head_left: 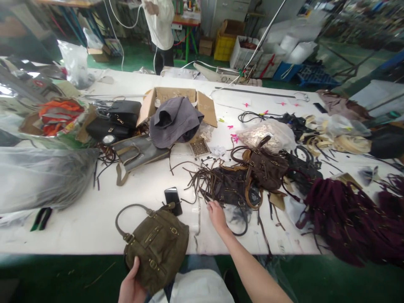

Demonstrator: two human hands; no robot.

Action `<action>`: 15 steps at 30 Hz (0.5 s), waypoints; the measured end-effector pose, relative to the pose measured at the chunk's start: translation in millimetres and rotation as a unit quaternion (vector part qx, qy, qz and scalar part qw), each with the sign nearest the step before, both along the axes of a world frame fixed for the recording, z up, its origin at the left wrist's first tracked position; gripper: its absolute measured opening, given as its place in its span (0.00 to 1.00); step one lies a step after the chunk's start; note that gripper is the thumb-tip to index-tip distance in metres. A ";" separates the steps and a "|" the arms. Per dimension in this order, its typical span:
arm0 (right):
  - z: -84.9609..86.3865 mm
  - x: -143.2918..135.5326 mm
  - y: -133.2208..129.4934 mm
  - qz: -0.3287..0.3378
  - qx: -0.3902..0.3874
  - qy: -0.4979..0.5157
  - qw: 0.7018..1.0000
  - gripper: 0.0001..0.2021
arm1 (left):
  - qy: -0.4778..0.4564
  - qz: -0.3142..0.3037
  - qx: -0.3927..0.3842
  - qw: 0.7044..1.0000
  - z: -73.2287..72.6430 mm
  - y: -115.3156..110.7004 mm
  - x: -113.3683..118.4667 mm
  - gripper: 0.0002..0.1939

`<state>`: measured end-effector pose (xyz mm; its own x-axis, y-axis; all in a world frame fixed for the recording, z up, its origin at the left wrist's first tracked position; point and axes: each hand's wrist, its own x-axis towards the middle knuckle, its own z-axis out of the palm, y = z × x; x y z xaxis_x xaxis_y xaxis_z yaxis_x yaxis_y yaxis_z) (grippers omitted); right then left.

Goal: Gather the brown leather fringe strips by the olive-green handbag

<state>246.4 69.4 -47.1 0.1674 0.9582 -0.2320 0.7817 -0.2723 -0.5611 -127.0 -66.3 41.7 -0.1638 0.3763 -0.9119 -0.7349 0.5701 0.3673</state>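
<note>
An olive green handbag (164, 240) with brass buckles and a looped handle leans over the table's front edge. My left hand (134, 282) is closed on its lower left side, the thumb on the front and the fingers hidden behind. On the table, my right hand (217, 214) touches the ends of a bundle of thin brown leather straps (202, 183). Its fingers are drawn together, and what they pinch is too small to make out. Dark brown handbags (268, 168) lie just beyond it. A smartphone (173, 198) lies flat behind the green bag.
A grey hat (175, 122) covers part of an open cardboard box (210, 109). Small hardware fills a shallow tray (199, 148). Purple bags (344, 219) are heaped at right, a plastic-covered pile (41, 176) at left. Across the table stands a person in white (160, 27).
</note>
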 end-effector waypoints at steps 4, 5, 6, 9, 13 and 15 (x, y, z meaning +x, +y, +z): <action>-10.4 16.9 12.7 0.029 -0.021 -0.006 0.999 0.15 | -0.005 0.001 0.015 1.000 -0.2 2.3 14.6 0.36; -10.7 19.7 16.5 0.042 -0.027 -0.005 0.999 0.15 | -0.019 -0.003 0.022 1.000 -1.7 1.4 16.9 0.37; -10.6 21.8 20.4 0.055 -0.033 -0.003 0.998 0.15 | -0.039 -0.007 0.026 0.999 -3.9 -0.2 18.4 0.37; -10.6 24.9 33.5 0.088 -0.050 -0.004 0.995 0.14 | -0.121 0.005 0.025 0.992 -15.0 -8.7 18.9 0.36; -9.8 24.9 50.1 0.128 -0.075 -0.028 0.989 0.12 | -0.154 -0.002 0.036 0.987 -34.0 -25.0 17.8 0.37; -7.5 23.4 54.5 0.144 -0.086 -0.044 0.985 0.11 | -0.140 -0.049 0.037 0.988 -43.2 -32.7 19.6 0.38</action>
<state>269.7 123.9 -54.5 -0.0783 0.9171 -0.3908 0.8834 -0.1178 -0.4535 -107.5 -99.0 -1.5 0.1323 0.4454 -0.8855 -0.7562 0.6229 0.2004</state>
